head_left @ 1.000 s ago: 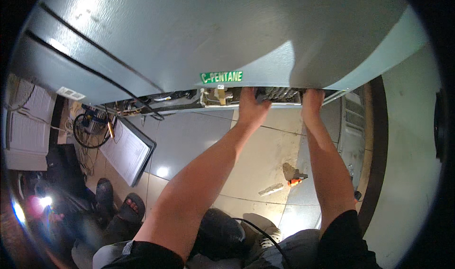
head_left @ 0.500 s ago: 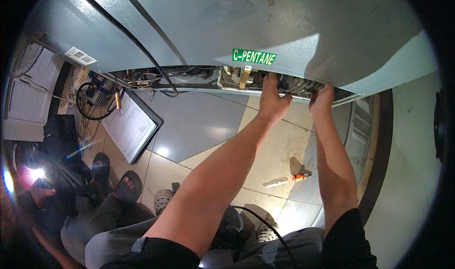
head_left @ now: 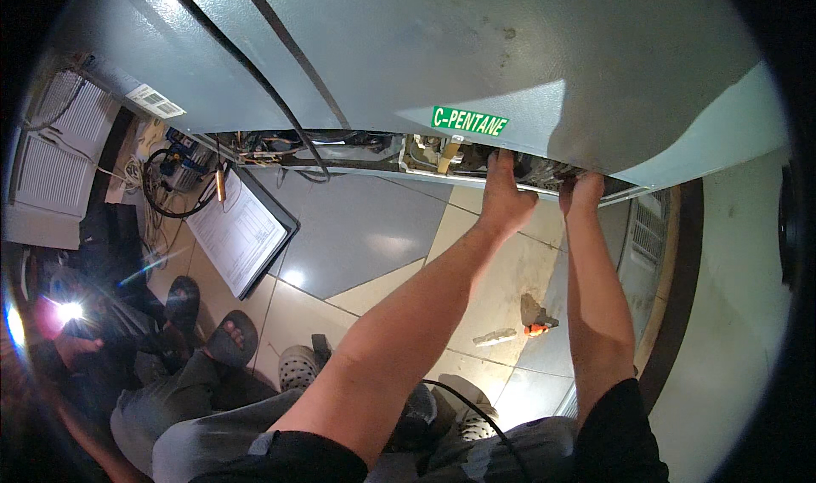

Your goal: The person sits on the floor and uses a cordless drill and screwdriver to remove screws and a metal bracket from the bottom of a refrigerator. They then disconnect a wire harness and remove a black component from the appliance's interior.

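A long narrow opening runs along the bottom of a large grey appliance panel, with wires and machine parts inside. My left hand reaches into it with the thumb held out to the side; the other fingertips are hidden behind the panel's edge. Close by on the right, my right hand also reaches in, its fingers mostly out of sight. Dark, ribbed-looking parts lie between the two hands. Left of my left hand is a brass-coloured piece in a pale metal housing. What either hand grips is hidden.
A black cable hangs down the panel. A clipboard with papers lies on the tiles, beside a blue-and-grey pump with a black hose. An orange-and-dark tool and a pale scrap lie between my arms. Another person's sandalled foot is at left.
The whole view has shifted slightly, so the panel and opening sit a little lower. Both hands stay inside the opening in nearly the same places.
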The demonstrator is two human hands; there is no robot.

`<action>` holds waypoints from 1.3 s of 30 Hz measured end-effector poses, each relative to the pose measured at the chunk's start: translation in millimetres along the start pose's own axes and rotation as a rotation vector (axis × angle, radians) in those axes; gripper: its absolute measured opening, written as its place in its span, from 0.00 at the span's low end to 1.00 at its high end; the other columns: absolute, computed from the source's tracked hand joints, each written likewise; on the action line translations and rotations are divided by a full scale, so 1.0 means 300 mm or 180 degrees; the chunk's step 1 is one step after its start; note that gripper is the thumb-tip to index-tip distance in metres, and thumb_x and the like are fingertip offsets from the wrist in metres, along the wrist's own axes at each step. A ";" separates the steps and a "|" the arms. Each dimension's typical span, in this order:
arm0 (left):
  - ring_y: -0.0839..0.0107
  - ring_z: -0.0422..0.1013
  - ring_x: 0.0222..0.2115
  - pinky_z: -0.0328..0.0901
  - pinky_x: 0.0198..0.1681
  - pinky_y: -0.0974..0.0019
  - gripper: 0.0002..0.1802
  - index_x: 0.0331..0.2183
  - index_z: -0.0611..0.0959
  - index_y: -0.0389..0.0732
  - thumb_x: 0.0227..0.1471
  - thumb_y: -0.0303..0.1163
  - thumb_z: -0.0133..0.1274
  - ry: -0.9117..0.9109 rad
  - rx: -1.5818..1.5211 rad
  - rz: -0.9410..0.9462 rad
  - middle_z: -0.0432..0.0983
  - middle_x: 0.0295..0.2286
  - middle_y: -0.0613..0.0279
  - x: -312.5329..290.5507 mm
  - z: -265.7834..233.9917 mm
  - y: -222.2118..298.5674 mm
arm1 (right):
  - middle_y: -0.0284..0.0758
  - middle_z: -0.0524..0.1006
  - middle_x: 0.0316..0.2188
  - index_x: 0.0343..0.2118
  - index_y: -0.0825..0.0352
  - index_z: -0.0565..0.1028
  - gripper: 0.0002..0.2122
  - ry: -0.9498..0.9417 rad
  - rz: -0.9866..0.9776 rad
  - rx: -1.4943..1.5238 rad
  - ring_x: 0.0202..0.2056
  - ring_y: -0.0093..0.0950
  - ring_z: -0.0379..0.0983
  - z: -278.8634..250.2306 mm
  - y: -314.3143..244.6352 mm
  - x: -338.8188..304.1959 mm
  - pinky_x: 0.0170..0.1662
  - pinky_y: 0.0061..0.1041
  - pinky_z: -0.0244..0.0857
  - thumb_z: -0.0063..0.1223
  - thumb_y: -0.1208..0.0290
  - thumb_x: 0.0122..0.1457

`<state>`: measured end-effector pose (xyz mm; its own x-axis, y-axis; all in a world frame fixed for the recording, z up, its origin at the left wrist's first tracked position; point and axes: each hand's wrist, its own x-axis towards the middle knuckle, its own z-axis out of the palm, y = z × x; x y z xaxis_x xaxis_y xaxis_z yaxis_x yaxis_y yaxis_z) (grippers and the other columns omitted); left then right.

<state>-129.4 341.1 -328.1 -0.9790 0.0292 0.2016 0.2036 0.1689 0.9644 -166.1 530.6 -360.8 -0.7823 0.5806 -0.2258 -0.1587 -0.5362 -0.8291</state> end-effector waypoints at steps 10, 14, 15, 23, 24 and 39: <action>0.36 0.61 0.52 0.56 0.60 0.43 0.38 0.55 0.66 0.30 0.38 0.22 0.55 -0.0034 0.0266 -0.0137 0.65 0.50 0.33 0.012 0.048 0.002 | 0.38 0.76 0.51 0.55 0.66 0.72 0.21 -0.0021 -0.0310 0.0402 0.51 0.37 0.74 -0.007 0.041 0.057 0.54 0.37 0.67 0.50 0.60 0.64; 0.36 0.60 0.54 0.55 0.61 0.42 0.37 0.55 0.65 0.31 0.38 0.20 0.52 -0.0178 0.0372 -0.0181 0.64 0.51 0.34 -0.002 0.032 -0.015 | 0.37 0.77 0.51 0.54 0.66 0.73 0.20 0.0404 -0.0169 -0.0197 0.50 0.37 0.74 0.056 0.007 0.015 0.54 0.37 0.67 0.50 0.59 0.64; 0.36 0.60 0.54 0.55 0.61 0.42 0.37 0.55 0.66 0.31 0.39 0.19 0.52 -0.0201 0.0426 -0.0175 0.64 0.51 0.34 0.003 0.023 -0.021 | 0.37 0.77 0.51 0.54 0.66 0.73 0.20 0.0430 -0.0153 -0.0218 0.50 0.37 0.74 0.070 0.000 -0.004 0.54 0.37 0.67 0.50 0.59 0.65; 0.42 0.70 0.50 0.63 0.56 0.52 0.25 0.46 0.75 0.29 0.41 0.18 0.49 -0.0012 0.0497 0.0015 0.74 0.45 0.39 0.045 -0.008 -0.006 | 0.35 0.77 0.49 0.53 0.64 0.73 0.21 0.0491 -0.0105 0.0074 0.48 0.36 0.74 0.072 0.039 -0.026 0.52 0.37 0.67 0.52 0.55 0.64; 0.42 0.71 0.49 0.63 0.55 0.53 0.23 0.45 0.76 0.29 0.42 0.18 0.49 -0.0033 0.0409 0.0063 0.76 0.44 0.39 0.053 -0.007 0.007 | 0.34 0.77 0.49 0.53 0.63 0.73 0.21 0.0474 -0.0106 0.0055 0.48 0.35 0.73 0.069 0.041 -0.011 0.52 0.37 0.67 0.52 0.54 0.64; 0.58 0.60 0.63 0.57 0.66 0.58 0.36 0.59 0.64 0.30 0.45 0.09 0.42 -0.1082 -0.0486 -0.0805 0.63 0.61 0.49 0.079 -0.129 -0.066 | 0.33 0.75 0.52 0.57 0.58 0.72 0.23 0.0521 0.0019 -0.0176 0.52 0.30 0.71 0.102 -0.016 -0.061 0.54 0.32 0.65 0.56 0.56 0.61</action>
<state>-156.5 300.3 -335.7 -0.9393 0.3320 -0.0868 -0.0687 0.0659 0.9955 -169.4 503.7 -337.1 -0.6739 0.6719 -0.3074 -0.1173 -0.5081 -0.8533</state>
